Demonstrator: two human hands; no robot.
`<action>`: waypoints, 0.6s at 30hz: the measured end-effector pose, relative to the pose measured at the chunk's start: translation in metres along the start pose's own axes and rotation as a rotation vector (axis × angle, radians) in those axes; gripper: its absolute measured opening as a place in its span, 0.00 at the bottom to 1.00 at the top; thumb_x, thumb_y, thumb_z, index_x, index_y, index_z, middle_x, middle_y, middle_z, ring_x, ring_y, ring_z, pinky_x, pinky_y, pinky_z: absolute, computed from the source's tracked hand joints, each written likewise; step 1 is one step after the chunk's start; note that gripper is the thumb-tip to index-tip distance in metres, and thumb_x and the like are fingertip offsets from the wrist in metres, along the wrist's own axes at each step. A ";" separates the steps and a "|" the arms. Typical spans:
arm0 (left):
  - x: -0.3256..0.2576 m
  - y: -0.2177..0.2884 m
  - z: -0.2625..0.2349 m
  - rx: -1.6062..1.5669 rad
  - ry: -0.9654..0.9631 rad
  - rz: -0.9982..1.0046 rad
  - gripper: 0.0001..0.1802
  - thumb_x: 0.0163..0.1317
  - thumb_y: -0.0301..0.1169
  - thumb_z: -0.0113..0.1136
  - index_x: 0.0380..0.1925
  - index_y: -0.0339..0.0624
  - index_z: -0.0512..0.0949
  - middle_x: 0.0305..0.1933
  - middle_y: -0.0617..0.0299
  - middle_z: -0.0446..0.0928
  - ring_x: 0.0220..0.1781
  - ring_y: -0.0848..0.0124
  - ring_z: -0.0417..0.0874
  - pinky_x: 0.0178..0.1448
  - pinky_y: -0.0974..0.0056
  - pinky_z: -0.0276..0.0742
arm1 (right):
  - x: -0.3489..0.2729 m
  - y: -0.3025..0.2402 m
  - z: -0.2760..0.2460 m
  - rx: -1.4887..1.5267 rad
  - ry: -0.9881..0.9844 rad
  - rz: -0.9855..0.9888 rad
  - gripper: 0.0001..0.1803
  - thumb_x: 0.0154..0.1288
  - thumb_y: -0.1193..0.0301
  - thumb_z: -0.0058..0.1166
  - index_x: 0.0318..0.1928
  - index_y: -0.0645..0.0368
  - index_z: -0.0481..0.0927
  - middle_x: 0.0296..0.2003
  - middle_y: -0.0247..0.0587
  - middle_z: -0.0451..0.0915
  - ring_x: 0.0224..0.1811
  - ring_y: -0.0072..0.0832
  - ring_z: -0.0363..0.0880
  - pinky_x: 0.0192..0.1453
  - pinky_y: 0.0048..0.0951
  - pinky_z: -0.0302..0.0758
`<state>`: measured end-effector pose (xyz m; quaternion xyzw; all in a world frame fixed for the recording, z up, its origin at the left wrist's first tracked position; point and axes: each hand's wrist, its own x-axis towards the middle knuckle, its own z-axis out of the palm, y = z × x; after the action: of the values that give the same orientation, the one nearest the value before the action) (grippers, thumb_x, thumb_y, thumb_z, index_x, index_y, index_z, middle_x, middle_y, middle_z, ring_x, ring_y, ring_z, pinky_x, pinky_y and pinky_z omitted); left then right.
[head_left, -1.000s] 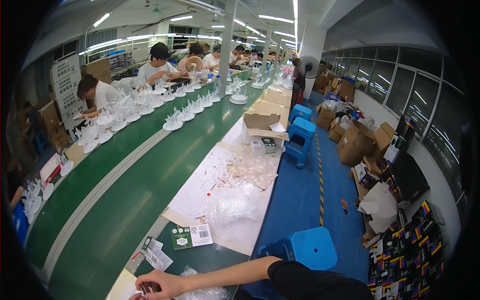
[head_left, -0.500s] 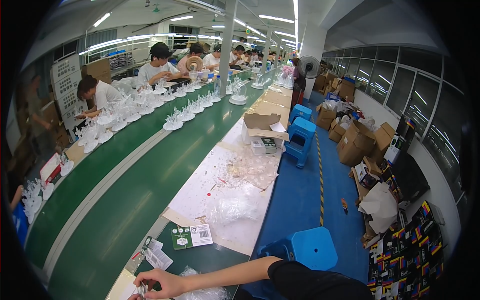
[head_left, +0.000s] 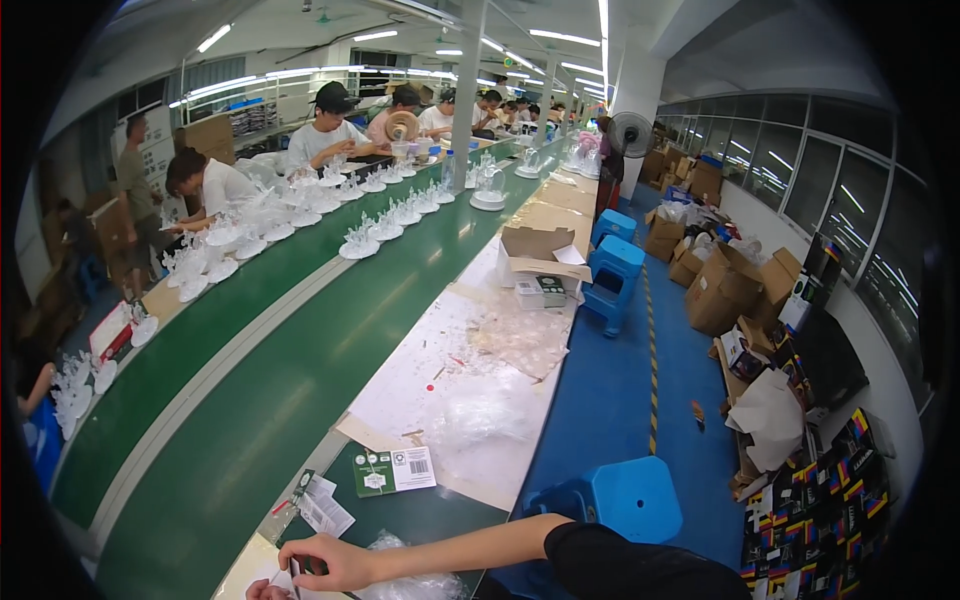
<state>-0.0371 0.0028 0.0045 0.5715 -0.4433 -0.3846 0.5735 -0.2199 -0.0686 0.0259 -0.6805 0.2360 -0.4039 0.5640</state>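
My right hand (head_left: 330,563) reaches in from the lower right, thumb and fingers pinched on a small, thin, dark-edged thing that I cannot make out. Only some fingertips of my left hand (head_left: 266,590) show at the bottom edge, beside the right fingers. What they hold, if anything, is cut off. Just beyond the hands lie folded white paper slips (head_left: 325,510) with a green patch. A flat green and white printed carton (head_left: 395,471) rests to their right. Crumpled clear plastic bags (head_left: 415,584) lie under and beside my right forearm.
A green conveyor belt (head_left: 300,350) runs at left, bearing rows of clear figurines on white bases (head_left: 385,222). Ahead, a white worktop (head_left: 390,385) holds plastic film, scraps and an open carton (head_left: 540,252). Blue stools (head_left: 632,500) stand at right. Co-workers sit across the belt.
The view has shifted slightly, so the scene sits a little further right. Fingertips of my left hand now show more clearly below the right hand, which stays pinched.
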 end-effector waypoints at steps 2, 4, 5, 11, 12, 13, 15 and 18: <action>0.001 -0.001 -0.001 0.004 -0.011 -0.001 0.10 0.65 0.29 0.55 0.41 0.34 0.75 0.27 0.64 0.75 0.25 0.78 0.72 0.29 0.74 0.70 | 0.000 0.003 0.000 0.007 0.027 -0.052 0.12 0.58 0.69 0.54 0.40 0.60 0.71 0.26 0.32 0.73 0.23 0.18 0.67 0.26 0.22 0.65; 0.002 -0.009 -0.007 0.031 -0.008 0.006 0.10 0.65 0.29 0.55 0.41 0.34 0.75 0.27 0.64 0.75 0.24 0.78 0.72 0.29 0.74 0.70 | 0.000 0.005 0.002 0.016 0.054 -0.104 0.12 0.58 0.70 0.53 0.40 0.60 0.70 0.28 0.32 0.73 0.25 0.17 0.68 0.27 0.21 0.66; 0.002 -0.012 -0.009 0.056 -0.006 0.010 0.10 0.65 0.29 0.55 0.42 0.34 0.75 0.26 0.64 0.75 0.24 0.78 0.71 0.29 0.74 0.70 | 0.001 0.005 0.003 0.051 0.088 -0.118 0.12 0.58 0.70 0.54 0.41 0.61 0.70 0.30 0.34 0.73 0.27 0.18 0.68 0.29 0.21 0.68; 0.002 -0.008 -0.004 0.039 0.041 0.016 0.12 0.66 0.30 0.53 0.44 0.33 0.75 0.25 0.64 0.75 0.24 0.78 0.71 0.28 0.74 0.70 | 0.002 0.007 0.006 0.097 0.171 -0.133 0.13 0.58 0.72 0.54 0.42 0.63 0.70 0.32 0.35 0.71 0.31 0.18 0.71 0.35 0.21 0.72; 0.003 -0.006 -0.002 0.038 0.041 0.016 0.12 0.66 0.30 0.53 0.44 0.33 0.75 0.25 0.64 0.75 0.24 0.78 0.71 0.28 0.74 0.70 | 0.002 0.008 0.005 0.082 0.172 -0.122 0.13 0.58 0.72 0.54 0.42 0.63 0.70 0.32 0.35 0.72 0.31 0.19 0.71 0.35 0.21 0.72; 0.003 -0.004 0.000 0.035 0.042 0.018 0.12 0.67 0.30 0.52 0.45 0.32 0.74 0.26 0.64 0.75 0.24 0.78 0.71 0.28 0.74 0.70 | 0.002 0.009 0.003 0.082 0.174 -0.122 0.13 0.58 0.72 0.54 0.42 0.63 0.70 0.32 0.35 0.72 0.31 0.19 0.71 0.35 0.21 0.72; 0.002 -0.002 -0.002 0.034 0.052 0.026 0.12 0.67 0.29 0.52 0.45 0.32 0.74 0.26 0.64 0.75 0.24 0.78 0.71 0.28 0.74 0.69 | 0.000 0.005 0.002 0.085 0.093 -0.040 0.15 0.58 0.71 0.54 0.45 0.63 0.71 0.36 0.34 0.73 0.33 0.17 0.72 0.38 0.20 0.72; 0.003 -0.007 -0.004 -0.030 0.074 0.007 0.11 0.67 0.29 0.52 0.44 0.31 0.74 0.26 0.64 0.75 0.24 0.79 0.71 0.28 0.74 0.69 | 0.001 0.001 0.003 0.112 0.099 -0.085 0.13 0.58 0.72 0.56 0.41 0.63 0.71 0.33 0.34 0.73 0.32 0.18 0.72 0.38 0.20 0.73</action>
<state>-0.0319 0.0014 -0.0021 0.5753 -0.4180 -0.3675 0.5994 -0.2168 -0.0680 0.0249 -0.6364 0.2118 -0.4732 0.5711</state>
